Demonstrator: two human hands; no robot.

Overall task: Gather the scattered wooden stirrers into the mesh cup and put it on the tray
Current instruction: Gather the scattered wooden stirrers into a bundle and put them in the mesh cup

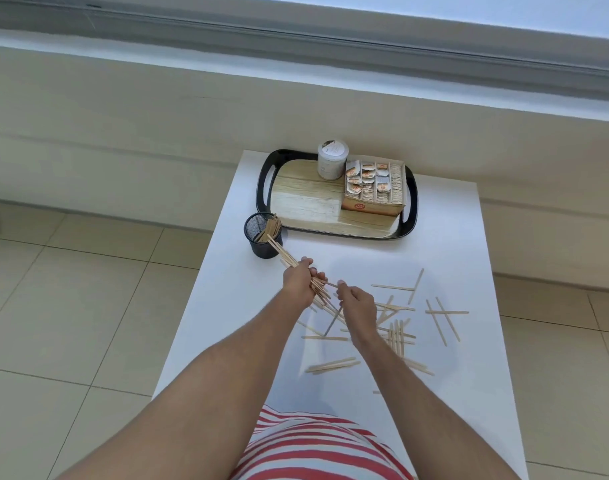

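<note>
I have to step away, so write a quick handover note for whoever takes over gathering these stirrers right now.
Left hand: grips a bundle of stirrers, tips pointing toward the mesh cup.
Right hand: fingers pinch a single stirrer beside the bundle.
Cup: on the white table, off the tray's near left corner, already holding some stirrers.
Left: drop the bundle in, gather the loose stirrers scattered to the right, then put the cup on the tray.

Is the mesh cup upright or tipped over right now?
Upright. The mesh cup stands on the table beside the tray, rim up, with some stirrers standing inside.
</note>
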